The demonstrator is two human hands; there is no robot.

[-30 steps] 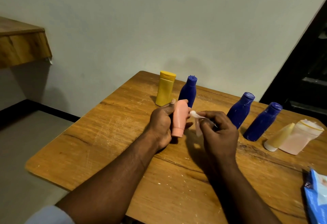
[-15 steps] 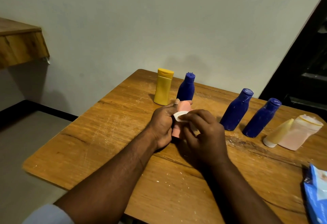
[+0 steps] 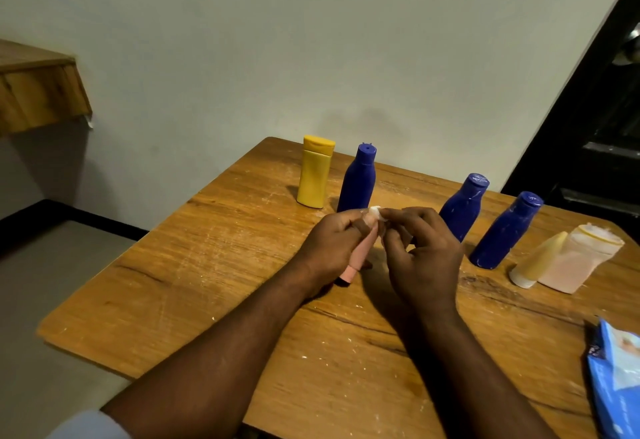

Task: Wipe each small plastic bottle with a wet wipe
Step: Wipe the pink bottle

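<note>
My left hand point(image 3: 330, 241) grips a small pink bottle point(image 3: 360, 255), held above the wooden table point(image 3: 221, 265) with its cap end pointing down. My right hand point(image 3: 420, 251) pinches a small white wet wipe point(image 3: 375, 212) against the bottle's upper end. Behind the hands stand a yellow bottle point(image 3: 314, 172) and a blue bottle point(image 3: 357, 178). Two more blue bottles point(image 3: 464, 208) point(image 3: 505, 230) stand to the right. Most of the pink bottle is hidden by my fingers.
A cream tube point(image 3: 538, 262) and a pale pink translucent bottle point(image 3: 578, 260) lie at the right. A blue wipes pack point(image 3: 618, 379) sits at the table's right front edge. A wooden shelf point(image 3: 38, 92) juts from the wall at left. A dark doorway is at far right.
My right hand moved left with the wipe, from apart from the bottle onto its upper end. The left hand kept hold of the pink bottle and tilted it a little.
</note>
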